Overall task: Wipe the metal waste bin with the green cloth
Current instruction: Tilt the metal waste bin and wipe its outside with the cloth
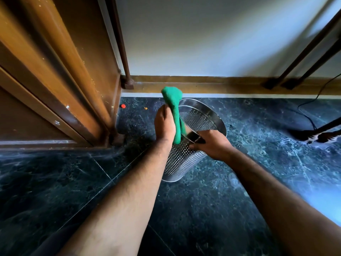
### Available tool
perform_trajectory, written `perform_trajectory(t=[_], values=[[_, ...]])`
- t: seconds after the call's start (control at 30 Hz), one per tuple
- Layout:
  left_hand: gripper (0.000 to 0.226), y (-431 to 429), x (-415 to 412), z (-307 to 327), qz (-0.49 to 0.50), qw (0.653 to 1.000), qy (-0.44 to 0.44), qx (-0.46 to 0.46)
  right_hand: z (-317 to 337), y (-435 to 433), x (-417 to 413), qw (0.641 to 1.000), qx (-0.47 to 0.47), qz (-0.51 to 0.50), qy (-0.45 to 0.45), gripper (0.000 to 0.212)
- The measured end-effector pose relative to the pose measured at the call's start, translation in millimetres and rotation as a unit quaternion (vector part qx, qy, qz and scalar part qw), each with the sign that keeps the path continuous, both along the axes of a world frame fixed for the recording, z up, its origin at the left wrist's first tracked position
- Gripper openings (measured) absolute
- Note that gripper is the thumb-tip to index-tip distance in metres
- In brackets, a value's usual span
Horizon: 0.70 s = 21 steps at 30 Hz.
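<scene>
A perforated metal waste bin (182, 159) stands on the dark marble floor, tilted with its open mouth leaning away towards the wall. My right hand (212, 145) grips its near rim, fingers curled over the edge. My left hand (165, 126) is closed on a green cloth (173, 106) and holds it against the left outer side of the bin's rim. The cloth sticks up above my fingers and hangs down beside the rim.
A wooden door and frame (60, 85) stand close on the left. The white wall with a brown skirting (203, 85) lies just behind the bin. Dark furniture legs (287, 74) and a black cable (310, 111) are at the right. A small red cap (123, 106) lies on the floor.
</scene>
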State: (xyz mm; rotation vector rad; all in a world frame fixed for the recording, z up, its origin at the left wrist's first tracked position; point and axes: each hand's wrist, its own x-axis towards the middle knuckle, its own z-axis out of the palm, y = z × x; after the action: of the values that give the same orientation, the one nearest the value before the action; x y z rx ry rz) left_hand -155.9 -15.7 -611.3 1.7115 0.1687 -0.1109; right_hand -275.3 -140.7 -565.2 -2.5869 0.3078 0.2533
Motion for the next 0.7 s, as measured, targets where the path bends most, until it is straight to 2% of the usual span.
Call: perform_trajectory(t=[0.17, 0.23, 0.3, 0.37, 0.43, 0.5, 0.57, 0.6, 0.7], values=[[0.041, 14, -24, -3, -0.057, 0.991, -0.03, 0.113, -6, 6, -11, 0.993, 0.12, -0.01, 0.014, 0.029], [0.046, 11, -36, 4, -0.084, 0.978, -0.115, 0.154, -10, 9, -11, 0.99, 0.141, -0.012, 0.012, 0.024], [0.064, 7, -49, 5, -0.111, 0.95, -0.211, 0.202, -14, 10, -12, 0.989, 0.149, -0.018, 0.015, 0.022], [0.067, 12, -54, -4, -0.113, 0.941, -0.232, 0.217, -18, 8, -14, 0.985, 0.169, -0.029, 0.019, 0.02], [0.05, 29, -53, -19, -0.072, 0.962, -0.171, 0.199, -20, 5, -18, 0.982, 0.188, -0.025, 0.026, 0.017], [0.044, 58, -46, -46, -0.032, 0.978, -0.034, 0.204, -19, 4, -21, 0.978, 0.205, -0.012, 0.04, 0.024], [0.059, 90, -43, -69, -0.02, 0.967, 0.082, 0.24, -15, 4, -22, 0.973, 0.226, 0.007, 0.043, 0.035], [0.067, 100, -45, -77, -0.017, 0.963, 0.109, 0.247, -12, 6, -21, 0.969, 0.243, 0.014, 0.035, 0.04], [0.079, 103, -54, -81, -0.013, 0.969, 0.111, 0.219, 0, 18, -12, 0.941, 0.339, -0.008, -0.015, 0.051]])
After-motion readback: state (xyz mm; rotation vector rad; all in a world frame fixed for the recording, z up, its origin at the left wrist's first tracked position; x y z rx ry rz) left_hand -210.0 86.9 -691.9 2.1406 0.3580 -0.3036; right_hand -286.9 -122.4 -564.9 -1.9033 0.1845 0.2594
